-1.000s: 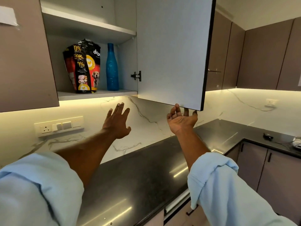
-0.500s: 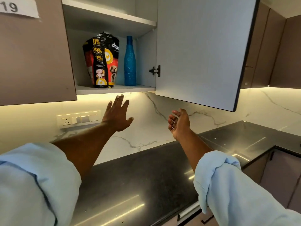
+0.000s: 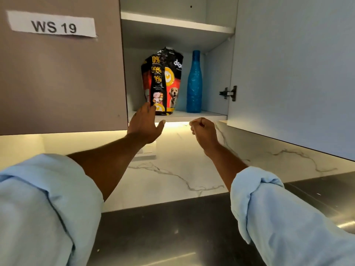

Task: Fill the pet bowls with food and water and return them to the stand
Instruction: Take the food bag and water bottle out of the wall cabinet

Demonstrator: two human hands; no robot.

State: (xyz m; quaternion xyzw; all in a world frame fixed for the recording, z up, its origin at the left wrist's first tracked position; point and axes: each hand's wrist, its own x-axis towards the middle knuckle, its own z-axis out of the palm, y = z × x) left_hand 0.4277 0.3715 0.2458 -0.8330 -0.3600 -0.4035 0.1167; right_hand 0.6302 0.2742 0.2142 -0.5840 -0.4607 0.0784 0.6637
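A black and red dog food bag [image 3: 163, 81] stands upright on the lower shelf [image 3: 192, 115] of the open wall cupboard. A blue bottle [image 3: 194, 83] stands just right of it. My left hand [image 3: 145, 125] is raised at the shelf's front edge with fingers spread, its fingertips at the bag's lower left corner; it holds nothing. My right hand [image 3: 203, 131] hangs below the shelf edge, under the bottle, with its fingers curled shut and nothing in it. No pet bowls or stand are in view.
The open cupboard door [image 3: 292, 70] stands out to the right at head height. A shut door with a paper label "WS 19" [image 3: 53, 25] is on the left. A dark shiny countertop [image 3: 172, 233] lies below, backed by a white marble wall [image 3: 182, 169].
My left hand rose from below the cupboard up to the bag's corner. My right hand let go of the door's lower edge, moved left and curled shut. The view shifted right and closer.
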